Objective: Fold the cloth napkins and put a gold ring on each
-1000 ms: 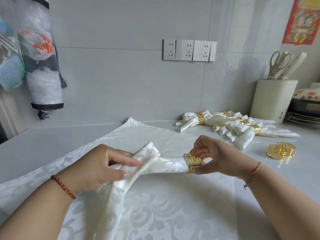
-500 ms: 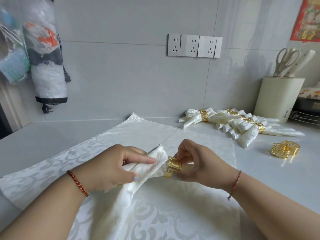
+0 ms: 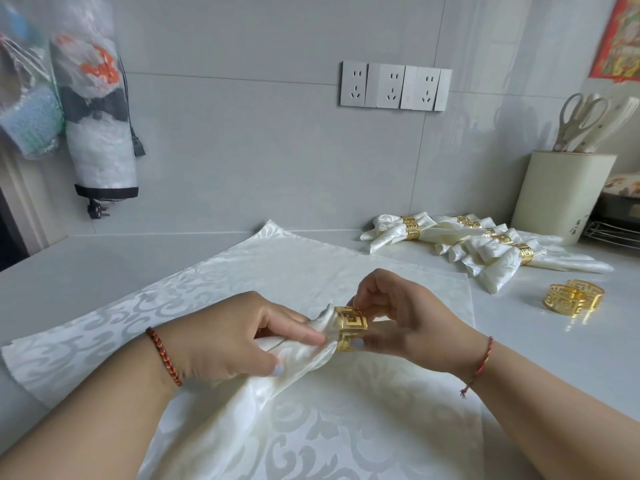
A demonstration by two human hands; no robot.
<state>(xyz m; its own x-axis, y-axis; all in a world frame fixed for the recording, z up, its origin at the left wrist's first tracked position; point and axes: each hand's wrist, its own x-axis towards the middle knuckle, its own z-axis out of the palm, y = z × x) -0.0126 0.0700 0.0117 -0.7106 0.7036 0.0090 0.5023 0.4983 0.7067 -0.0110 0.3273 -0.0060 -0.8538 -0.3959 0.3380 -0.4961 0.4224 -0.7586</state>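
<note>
With the left hand [image 3: 239, 337] pinching the gathered ivory damask cloth napkin [image 3: 294, 358] tight, the right hand's [image 3: 408, 327] fingertips, pinching the gold fretwork metal ring [image 3: 349, 328], should slide it squarely toward the middle.

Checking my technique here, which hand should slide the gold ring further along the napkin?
Right. The right hand already pinches the gold ring at the napkin's tip, while the left hand grips the gathered cloth.
</note>
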